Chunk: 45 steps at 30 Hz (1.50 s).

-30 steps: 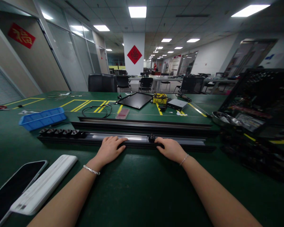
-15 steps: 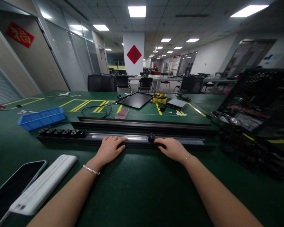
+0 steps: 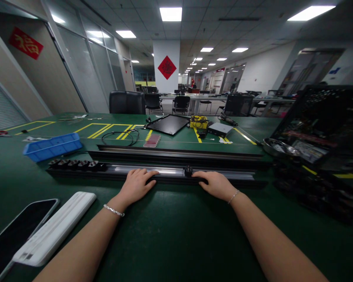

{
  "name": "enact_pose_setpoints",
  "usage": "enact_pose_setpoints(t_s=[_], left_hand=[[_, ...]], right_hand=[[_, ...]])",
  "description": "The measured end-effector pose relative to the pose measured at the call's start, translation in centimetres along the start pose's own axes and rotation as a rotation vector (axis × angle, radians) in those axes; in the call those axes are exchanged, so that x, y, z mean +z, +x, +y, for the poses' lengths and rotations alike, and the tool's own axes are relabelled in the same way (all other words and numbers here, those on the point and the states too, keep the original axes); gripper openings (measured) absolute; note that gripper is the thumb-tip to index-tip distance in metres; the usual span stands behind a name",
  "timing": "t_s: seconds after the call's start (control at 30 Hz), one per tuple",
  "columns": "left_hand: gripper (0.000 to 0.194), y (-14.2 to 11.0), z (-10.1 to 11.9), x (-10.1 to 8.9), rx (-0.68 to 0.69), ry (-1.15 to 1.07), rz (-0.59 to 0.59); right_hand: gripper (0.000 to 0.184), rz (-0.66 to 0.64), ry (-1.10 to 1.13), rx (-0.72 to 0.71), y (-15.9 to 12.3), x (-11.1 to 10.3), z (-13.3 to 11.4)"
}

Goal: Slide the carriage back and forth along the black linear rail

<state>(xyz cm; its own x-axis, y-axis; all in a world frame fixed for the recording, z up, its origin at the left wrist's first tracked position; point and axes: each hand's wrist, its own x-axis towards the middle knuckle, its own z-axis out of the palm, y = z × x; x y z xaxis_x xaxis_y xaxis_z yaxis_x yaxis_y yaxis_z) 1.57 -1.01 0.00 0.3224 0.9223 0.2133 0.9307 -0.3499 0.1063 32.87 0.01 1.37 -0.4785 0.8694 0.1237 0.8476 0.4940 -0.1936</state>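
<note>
Both forearms reach forward from the bottom of the head view and converge on a long black aluminium rail, which lies crosswise on the green-topped table just in front of the person. The left hand sits palm down left of the middle, its fingers curled over the rail's bright metal channel. The right hand lies flatter, its fingers pointing left along the channel and ending just beside a small black knob. Both hands grasp the rail from above, neither clenched into a fist nor released, though how hard they press cannot be told. A chain bracelet circles the left wrist and a thin bracelet the right.

Nothing stands between the hands and the rail. A row of black connectors sits at the rail's left end, and a second black rail lies parallel just behind it. Near the left forearm are a white bar and a phone. Farther off are a blue plastic tray, a coiled black cable, a black panel and a silver box. On the right, a metal bowl sits beside a black crate.
</note>
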Motion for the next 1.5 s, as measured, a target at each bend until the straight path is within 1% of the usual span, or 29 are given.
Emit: enact_pose_setpoints(t_s=[0.23, 0.77, 1.1, 1.5], left_hand=[[0.037, 0.01, -0.1, 0.04, 0.004, 0.004, -0.008], [0.038, -0.02, -0.09, 0.03, 0.011, 0.033, -0.007], [0.037, 0.0, -0.17, 0.08, 0.018, 0.023, 0.0], [0.037, 0.0, -0.17, 0.14, 0.015, 0.026, 0.002]], right_hand=[[0.036, 0.005, 0.009, 0.034, -0.02, -0.11, -0.11], [0.034, 0.008, 0.037, 0.034, 0.05, -0.11, -0.09], [0.029, 0.013, 0.023, 0.055, -0.01, -0.33, -0.38], [0.027, 0.013, 0.033, 0.056, 0.11, 0.09, 0.01]])
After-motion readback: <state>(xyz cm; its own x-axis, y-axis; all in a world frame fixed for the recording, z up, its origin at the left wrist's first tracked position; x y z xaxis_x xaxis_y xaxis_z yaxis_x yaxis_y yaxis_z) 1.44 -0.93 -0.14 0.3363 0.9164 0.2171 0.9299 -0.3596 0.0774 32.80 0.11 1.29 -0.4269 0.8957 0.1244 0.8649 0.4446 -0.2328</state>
